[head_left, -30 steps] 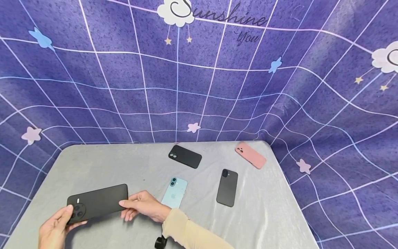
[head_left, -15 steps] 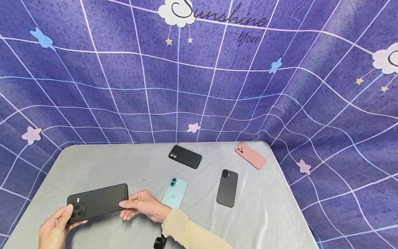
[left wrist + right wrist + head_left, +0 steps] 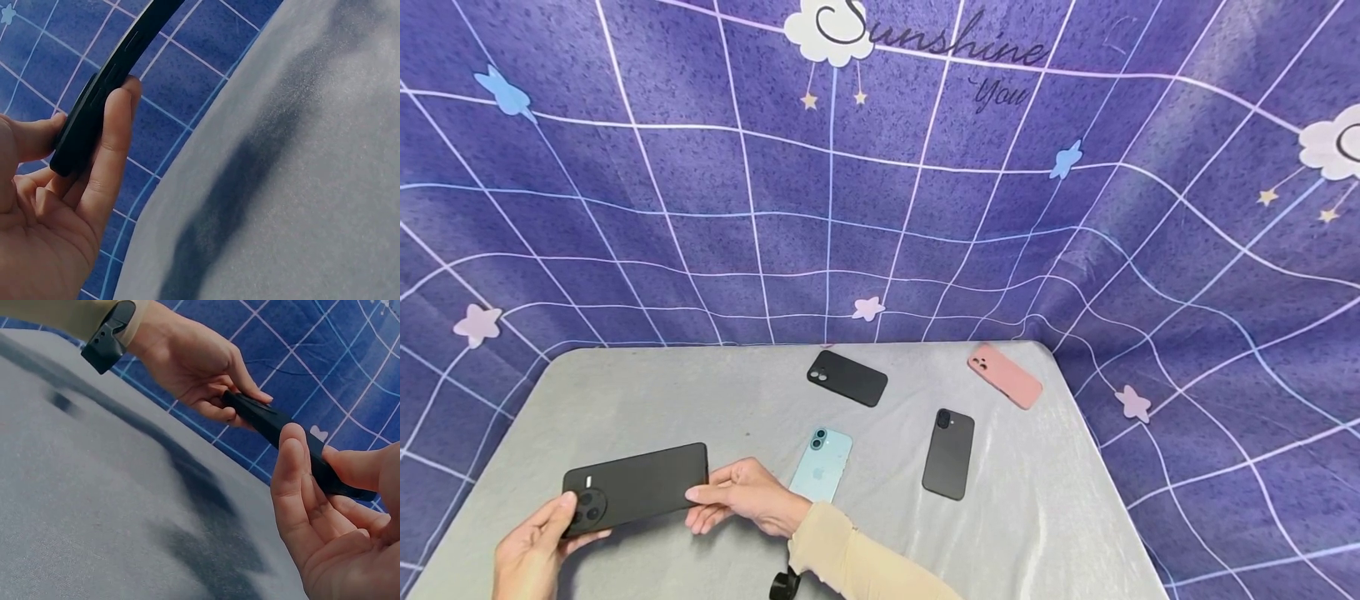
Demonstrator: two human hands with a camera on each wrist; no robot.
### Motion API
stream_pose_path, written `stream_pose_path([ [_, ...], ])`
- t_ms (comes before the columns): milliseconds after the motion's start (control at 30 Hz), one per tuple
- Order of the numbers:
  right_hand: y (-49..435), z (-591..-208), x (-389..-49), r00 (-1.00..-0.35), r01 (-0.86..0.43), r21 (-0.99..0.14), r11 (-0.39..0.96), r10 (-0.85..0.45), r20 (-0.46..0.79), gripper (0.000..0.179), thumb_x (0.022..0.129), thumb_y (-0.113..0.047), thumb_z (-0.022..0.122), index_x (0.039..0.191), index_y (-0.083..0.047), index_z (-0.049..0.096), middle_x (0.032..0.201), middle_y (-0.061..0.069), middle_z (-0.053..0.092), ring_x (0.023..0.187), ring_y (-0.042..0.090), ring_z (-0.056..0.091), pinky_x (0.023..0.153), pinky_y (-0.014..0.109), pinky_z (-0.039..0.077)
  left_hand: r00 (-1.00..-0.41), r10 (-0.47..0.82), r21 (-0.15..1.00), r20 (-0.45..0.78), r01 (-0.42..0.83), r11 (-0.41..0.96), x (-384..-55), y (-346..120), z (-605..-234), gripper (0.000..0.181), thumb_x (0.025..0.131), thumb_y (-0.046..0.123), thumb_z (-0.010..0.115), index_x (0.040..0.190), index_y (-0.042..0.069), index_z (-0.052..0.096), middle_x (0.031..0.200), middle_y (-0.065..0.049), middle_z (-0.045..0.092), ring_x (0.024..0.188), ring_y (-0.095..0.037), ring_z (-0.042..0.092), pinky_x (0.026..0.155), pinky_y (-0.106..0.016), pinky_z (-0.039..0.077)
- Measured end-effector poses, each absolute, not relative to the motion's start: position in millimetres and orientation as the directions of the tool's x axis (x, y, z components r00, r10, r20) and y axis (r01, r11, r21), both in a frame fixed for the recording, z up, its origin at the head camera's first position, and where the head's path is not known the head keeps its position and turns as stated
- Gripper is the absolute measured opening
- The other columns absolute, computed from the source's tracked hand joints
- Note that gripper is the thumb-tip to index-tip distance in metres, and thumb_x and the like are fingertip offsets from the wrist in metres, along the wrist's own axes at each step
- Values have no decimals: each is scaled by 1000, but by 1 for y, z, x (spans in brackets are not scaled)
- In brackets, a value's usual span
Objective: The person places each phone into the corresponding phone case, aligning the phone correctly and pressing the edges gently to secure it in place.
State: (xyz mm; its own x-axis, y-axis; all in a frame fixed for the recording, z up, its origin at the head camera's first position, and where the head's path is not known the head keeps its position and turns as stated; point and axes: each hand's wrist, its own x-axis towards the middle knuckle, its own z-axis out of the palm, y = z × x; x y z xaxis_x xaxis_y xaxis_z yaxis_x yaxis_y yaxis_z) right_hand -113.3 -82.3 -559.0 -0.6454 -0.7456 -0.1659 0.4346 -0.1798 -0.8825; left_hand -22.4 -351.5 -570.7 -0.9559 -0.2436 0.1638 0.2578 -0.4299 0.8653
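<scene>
A large black phone [image 3: 643,487] with a round camera bump is held above the table at the front left, its back facing the head camera. Whether a case covers it I cannot tell. My left hand [image 3: 535,542] grips the camera end, thumb on the back and fingers beneath. At the other end, my right hand [image 3: 752,497] pinches the lower corner between thumb and fingers. The left wrist view has the phone [image 3: 94,112] edge-on, with side buttons showing. Both hands appear on it in the right wrist view, the right hand [image 3: 350,531] nearer.
On the grey-covered table [image 3: 662,392] lie a light blue phone [image 3: 822,462], partly behind my right arm, a dark grey phone [image 3: 949,454], a black phone case [image 3: 846,377] and a pink phone case [image 3: 1006,377]. Purple patterned cloth [image 3: 775,208] hangs around the table.
</scene>
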Motion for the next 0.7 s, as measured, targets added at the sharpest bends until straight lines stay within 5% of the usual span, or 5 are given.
stream_pose_path([
  [300, -82, -559, -113, -651, 401, -897, -188, -747, -135, 32, 105, -5, 68, 102, 26, 61, 93, 45, 68, 65, 11, 72, 62, 20, 62, -959, -246, 868, 139, 238, -436, -23, -350, -570, 46, 111, -11, 38, 113, 6, 81, 105, -10, 81, 86, -17, 81, 65, -35, 66],
  [533, -83, -558, -113, -659, 371, -913, -167, -741, -133, 30, 106, -9, 68, 97, 19, 64, 74, 10, 73, 61, 8, 68, 58, 18, 59, -956, -249, 853, 156, 257, -454, -23, -350, -571, 45, 111, -11, 38, 114, 3, 81, 106, -12, 81, 85, -19, 81, 65, -36, 66],
  [700, -82, -559, -114, -665, 340, -929, -149, -736, -125, 28, 106, -12, 68, 93, 13, 66, 73, 8, 73, 59, 8, 67, 59, 22, 61, -957, -267, 882, 113, 220, -416, -23, -350, -570, 42, 112, -7, 43, 111, 8, 82, 105, -8, 81, 84, -17, 81, 64, -36, 66],
])
